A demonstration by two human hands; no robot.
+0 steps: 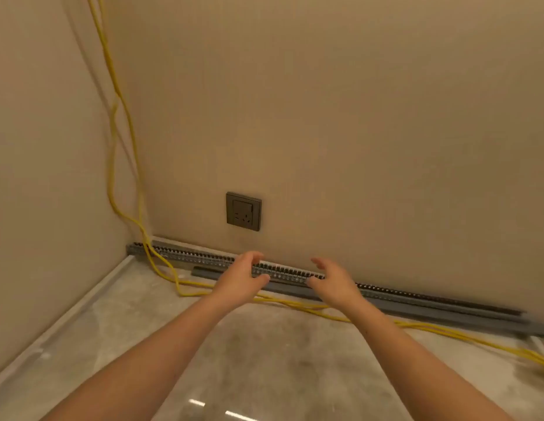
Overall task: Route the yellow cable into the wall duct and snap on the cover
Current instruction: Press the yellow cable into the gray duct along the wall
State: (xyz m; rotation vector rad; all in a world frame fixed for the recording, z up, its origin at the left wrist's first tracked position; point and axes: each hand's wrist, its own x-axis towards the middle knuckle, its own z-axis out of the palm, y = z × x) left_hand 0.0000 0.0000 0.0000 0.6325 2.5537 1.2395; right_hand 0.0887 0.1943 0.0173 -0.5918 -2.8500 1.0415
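Yellow cable (pixel 295 303) on floor under left hand (pixel 239 279) and right hand (pixel 333 282), fingers spread, near grey duct (pixel 188 256)

The gray duct (pixel 185 256) runs along the bottom of the wall, just behind both hands. It is open, with little teeth. The long gray cover (pixel 289 289) lies flat on the floor just under the hands. The yellow cable (pixel 192 294) hangs down left of the left hand (pixel 240 278), crosses the duct, and lies loose on the floor under both arms.
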